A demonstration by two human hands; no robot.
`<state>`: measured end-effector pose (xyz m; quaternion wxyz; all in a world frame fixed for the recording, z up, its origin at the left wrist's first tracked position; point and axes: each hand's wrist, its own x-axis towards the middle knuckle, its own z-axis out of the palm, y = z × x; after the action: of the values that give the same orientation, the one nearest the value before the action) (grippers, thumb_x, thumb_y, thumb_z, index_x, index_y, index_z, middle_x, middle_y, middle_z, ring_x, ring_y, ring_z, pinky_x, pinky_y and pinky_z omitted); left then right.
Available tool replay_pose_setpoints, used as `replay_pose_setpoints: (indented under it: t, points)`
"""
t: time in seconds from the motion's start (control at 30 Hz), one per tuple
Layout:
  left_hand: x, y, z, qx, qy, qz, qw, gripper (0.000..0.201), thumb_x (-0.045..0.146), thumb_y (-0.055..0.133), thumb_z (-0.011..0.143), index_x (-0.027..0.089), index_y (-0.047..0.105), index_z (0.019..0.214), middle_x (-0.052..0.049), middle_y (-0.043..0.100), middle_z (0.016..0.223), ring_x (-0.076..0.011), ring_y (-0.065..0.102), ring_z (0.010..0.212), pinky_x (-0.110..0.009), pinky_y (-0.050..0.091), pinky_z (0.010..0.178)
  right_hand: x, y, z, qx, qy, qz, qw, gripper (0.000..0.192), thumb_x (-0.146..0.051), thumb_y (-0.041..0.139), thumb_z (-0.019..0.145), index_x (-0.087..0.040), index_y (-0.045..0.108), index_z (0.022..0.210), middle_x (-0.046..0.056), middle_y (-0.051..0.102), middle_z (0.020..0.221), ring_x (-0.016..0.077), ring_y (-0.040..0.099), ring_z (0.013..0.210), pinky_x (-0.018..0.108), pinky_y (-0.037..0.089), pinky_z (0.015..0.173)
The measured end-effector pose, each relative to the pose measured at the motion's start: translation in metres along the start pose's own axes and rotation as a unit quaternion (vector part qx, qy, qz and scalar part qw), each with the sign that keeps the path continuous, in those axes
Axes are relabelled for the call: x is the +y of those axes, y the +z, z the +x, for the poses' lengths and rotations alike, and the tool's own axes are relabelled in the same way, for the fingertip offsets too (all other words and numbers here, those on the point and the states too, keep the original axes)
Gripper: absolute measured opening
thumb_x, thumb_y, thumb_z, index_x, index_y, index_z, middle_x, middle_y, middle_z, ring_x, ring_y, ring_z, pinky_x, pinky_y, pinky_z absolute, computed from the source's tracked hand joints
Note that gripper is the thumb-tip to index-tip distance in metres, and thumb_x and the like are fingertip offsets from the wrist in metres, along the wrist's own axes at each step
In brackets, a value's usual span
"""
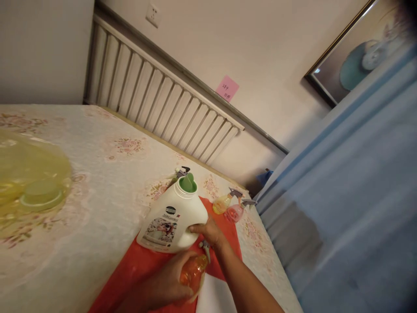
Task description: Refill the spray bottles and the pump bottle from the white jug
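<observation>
We were looking down at a bed [84, 174] covered in a pale flowered sheet, with a white slatted headboard [156, 100] behind it and a big blue curtain [352, 204] filling the right side. A pink sticky note [227, 88] was stuck on the wall above the headboard, and a wall socket [152, 14] sat further up to the left. Close to the lens on the left was a large yellowish plastic jug [29, 182], blurred, with a pale green cap.

Spread across the sheet was a red cloth [137, 265], and on it stood a white detergent jug [174, 219] with a green pouring spout, tilted a bit and labelled on the front. Our right hand [208, 230] was wrapped around the jug's handle side, fingers clamped on it. Our left hand [172, 278] was closed around a small orange spray bottle [193, 270], held just below the jug — its grey trigger head poked up right beside the right wrist.

Further back at the far edge of the cloth lay two more little spray bottles side by side — a yellow spray bottle [222, 202] and a pink spray bottle [235, 212], both with grey triggers. Another grey trigger head [183, 171] peeked out behind the jug's spout.
</observation>
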<state>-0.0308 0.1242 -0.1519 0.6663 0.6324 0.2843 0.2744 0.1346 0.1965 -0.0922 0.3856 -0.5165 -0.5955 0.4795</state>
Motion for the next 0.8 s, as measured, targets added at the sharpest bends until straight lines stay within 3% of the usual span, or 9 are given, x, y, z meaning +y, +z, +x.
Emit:
replay_pose_setpoints:
  t: [0.17, 0.3, 0.43, 0.67, 0.8]
  points:
    - [0.000, -0.001, 0.001, 0.003, 0.004, -0.006, 1.000, 0.062, 0.013, 0.063, 0.061, 0.026, 0.057, 0.121, -0.002, 0.066, 0.123, -0.0311, 0.057, 0.119, -0.038, 0.051, 0.098, -0.008, 0.017, 0.004, -0.016, -0.003, 0.021, 1.000, 0.033, -0.042, 0.082, 0.051, -0.020, 0.066, 0.071, -0.001, 0.070, 0.074, 0.0191, 0.062, 0.069, 0.029, 0.052, 0.066]
    - [0.003, -0.001, 0.000, -0.001, -0.015, -0.017, 1.000, 0.058, 0.014, 0.064, 0.060, 0.030, 0.059, 0.116, 0.001, 0.068, 0.115, -0.0312, 0.063, 0.109, -0.038, 0.055, 0.091, -0.017, 0.030, 0.012, -0.013, -0.019, 0.033, 0.999, 0.041, -0.044, 0.084, 0.047, -0.019, 0.068, 0.075, -0.003, 0.066, 0.069, 0.0146, 0.055, 0.060, 0.025, 0.049, 0.060]
    - [-0.001, -0.001, -0.001, 0.013, 0.001, 0.002, 1.000, 0.060, 0.017, 0.065, 0.060, 0.031, 0.060, 0.118, 0.002, 0.068, 0.116, -0.0326, 0.061, 0.114, -0.036, 0.054, 0.091, -0.029, 0.033, 0.016, 0.007, -0.046, 0.037, 0.998, 0.041, -0.042, 0.084, 0.047, -0.018, 0.067, 0.075, -0.003, 0.065, 0.067, 0.0128, 0.052, 0.057, 0.023, 0.046, 0.055]
    - [-0.011, -0.003, -0.001, 0.022, 0.008, 0.020, 1.000, 0.065, 0.020, 0.070, 0.059, 0.034, 0.060, 0.122, 0.003, 0.067, 0.125, -0.0324, 0.059, 0.117, -0.036, 0.053, 0.094, -0.081, -0.002, 0.002, 0.077, -0.107, 0.010, 0.991, 0.029, -0.031, 0.079, 0.051, -0.017, 0.064, 0.071, -0.004, 0.063, 0.056, 0.0100, 0.050, 0.047, 0.020, 0.039, 0.046]
    - [-0.007, -0.003, -0.003, 0.028, -0.012, 0.006, 1.000, 0.069, 0.018, 0.067, 0.057, 0.033, 0.059, 0.124, 0.003, 0.068, 0.123, -0.0319, 0.063, 0.111, -0.033, 0.056, 0.082, -0.120, -0.036, -0.024, 0.104, -0.124, -0.029, 0.986, 0.023, -0.029, 0.076, 0.053, -0.016, 0.064, 0.067, -0.003, 0.062, 0.051, 0.0103, 0.050, 0.043, 0.020, 0.038, 0.044]
